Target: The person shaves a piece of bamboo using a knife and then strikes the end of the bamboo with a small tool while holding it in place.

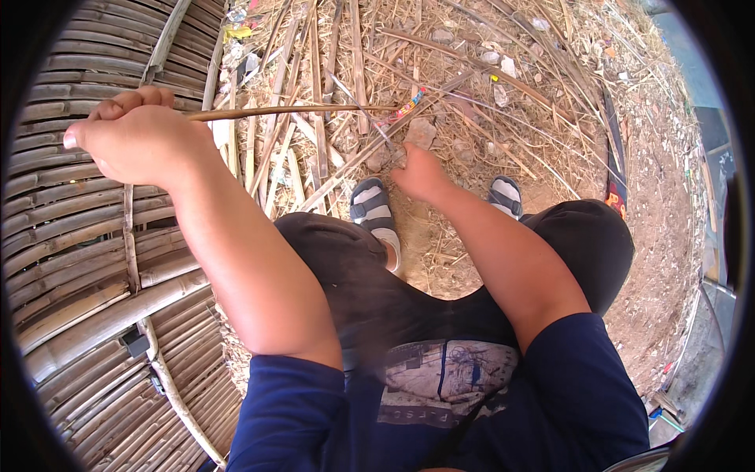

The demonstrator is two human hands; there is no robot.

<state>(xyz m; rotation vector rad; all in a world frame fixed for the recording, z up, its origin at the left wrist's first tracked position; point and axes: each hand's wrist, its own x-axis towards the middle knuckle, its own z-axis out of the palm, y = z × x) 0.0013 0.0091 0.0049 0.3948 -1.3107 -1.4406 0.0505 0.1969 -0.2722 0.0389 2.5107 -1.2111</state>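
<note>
My left hand (pixel 134 130) is raised at the far left, in front of the slatted wall, its fingers closed round one end of a thin brown stick (pixel 295 110). The stick runs almost level to the right and narrows above the littered ground. My right hand (pixel 425 175) is low in the middle, above and between my feet, with its fingers curled shut. From it a thin grey blade-like tool (pixel 366 112) slants up and left, crossing the stick near its far end. Its handle is hidden in my fist.
A wall of split bamboo slats (pixel 67 189) fills the left side. Dry straw, long split strips (pixel 318 102), stones (pixel 421 132) and bits of coloured wrapper (pixel 410 102) cover the ground ahead. My sandalled feet (pixel 371 203) stand there. Bare earth (pixel 661 259) lies on the right.
</note>
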